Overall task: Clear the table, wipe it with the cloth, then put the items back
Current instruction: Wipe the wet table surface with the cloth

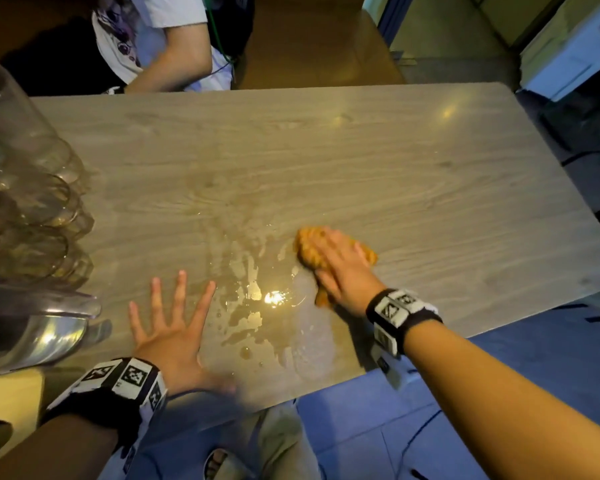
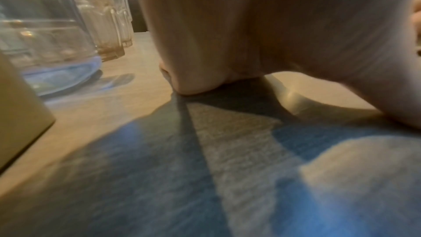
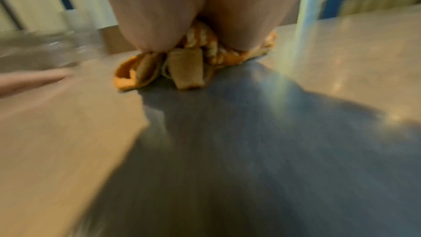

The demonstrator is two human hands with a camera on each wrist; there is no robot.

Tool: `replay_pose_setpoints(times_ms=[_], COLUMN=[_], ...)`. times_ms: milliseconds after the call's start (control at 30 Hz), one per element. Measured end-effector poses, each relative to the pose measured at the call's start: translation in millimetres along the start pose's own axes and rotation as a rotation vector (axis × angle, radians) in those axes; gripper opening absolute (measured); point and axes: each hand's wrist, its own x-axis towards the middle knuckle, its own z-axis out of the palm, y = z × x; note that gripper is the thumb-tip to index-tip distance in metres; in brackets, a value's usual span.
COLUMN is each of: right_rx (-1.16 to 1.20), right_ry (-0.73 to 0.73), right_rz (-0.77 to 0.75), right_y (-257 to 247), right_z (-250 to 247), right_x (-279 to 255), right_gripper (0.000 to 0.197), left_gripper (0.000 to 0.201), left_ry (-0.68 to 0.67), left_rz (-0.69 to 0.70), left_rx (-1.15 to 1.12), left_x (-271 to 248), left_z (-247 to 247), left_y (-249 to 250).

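Observation:
An orange cloth [image 1: 307,242] lies bunched on the wood-grain table [image 1: 361,161], right of a shiny spill of liquid [image 1: 257,306] near the front edge. My right hand [image 1: 338,263] lies flat on top of the cloth and presses it down. The right wrist view shows my right hand's [image 3: 159,15] palm heel on the cloth's [image 3: 187,68] crumpled folds. My left hand [image 1: 174,323] rests flat on the table with fingers spread, left of the spill, holding nothing. Its palm [image 2: 250,33] fills the left wrist view.
Several clear glasses [image 1: 32,202] and a clear pitcher [image 1: 32,327] crowd the table's left edge, seen close as glasses [image 2: 98,24] beside my left hand. A beige box [image 1: 7,403] stands at the near left corner. Another person [image 1: 174,53] sits at the far side.

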Motion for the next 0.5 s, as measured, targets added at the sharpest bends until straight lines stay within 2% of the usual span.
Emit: replay_pose_setpoints(times_ms=[67, 100, 133, 167, 200, 267, 300, 333, 367, 400, 467, 500], right_rx=[-0.005, -0.007, -0.008, -0.011, -0.017, -0.019, -0.017, -0.022, -0.019, -0.010, -0.009, -0.021], right_ry=[0.124, 0.154, 0.150, 0.104, 0.028, -0.132, -0.182, -0.192, -0.165, -0.100, 0.046, 0.098], right_rz=[0.320, 0.405, 0.399, 0.308, 0.141, -0.220, -0.323, -0.354, -0.302, -0.173, 0.176, 0.315], right_y=[-5.6, -18.6, -35.2, -51.6, -64.5, -65.6, -50.9, -29.3, -5.8, 16.4, 35.9, 28.3], right_z=[-7.8, -6.3, -1.8, 4.8, 12.5, 20.3, 15.8, 7.9, -1.0, -10.6, -27.8, -30.3], right_x=[42.2, 60.3, 71.2, 73.4, 67.1, 39.1, 25.1, 20.4, 22.7, 29.8, 62.8, 82.6], right_gripper=[0.064, 0.064, 0.065, 0.066, 0.066, 0.063, 0.061, 0.059, 0.058, 0.059, 0.061, 0.062], left_gripper=[0.167, 0.168, 0.169, 0.169, 0.170, 0.171, 0.170, 0.170, 0.168, 0.166, 0.163, 0.162], left_ry=[-0.002, 0.008, 0.030, 0.073, 0.112, 0.146, 0.196, 0.221, 0.231, 0.223, 0.186, 0.161], left_rz=[0.001, 0.010, 0.026, 0.032, 0.019, -0.034, -0.022, -0.022, -0.024, -0.012, -0.009, -0.012], left_rx=[-0.008, -0.020, -0.032, -0.026, 0.017, -0.040, -0.041, -0.029, -0.015, -0.009, -0.006, 0.003], left_x=[4.0, 7.0, 9.8, 10.3, 10.7, 16.4, 21.5, 24.2, 24.7, 22.7, 23.3, 22.0], left_z=[-0.9, 0.2, 3.0, 5.2, 7.1, 17.5, 25.8, 30.8, 31.2, 29.5, 33.4, 32.0], left_y=[-1.4, -2.7, -3.7, -3.7, -3.5, -9.3, -13.3, -14.9, -15.2, -14.5, -15.6, -15.0])
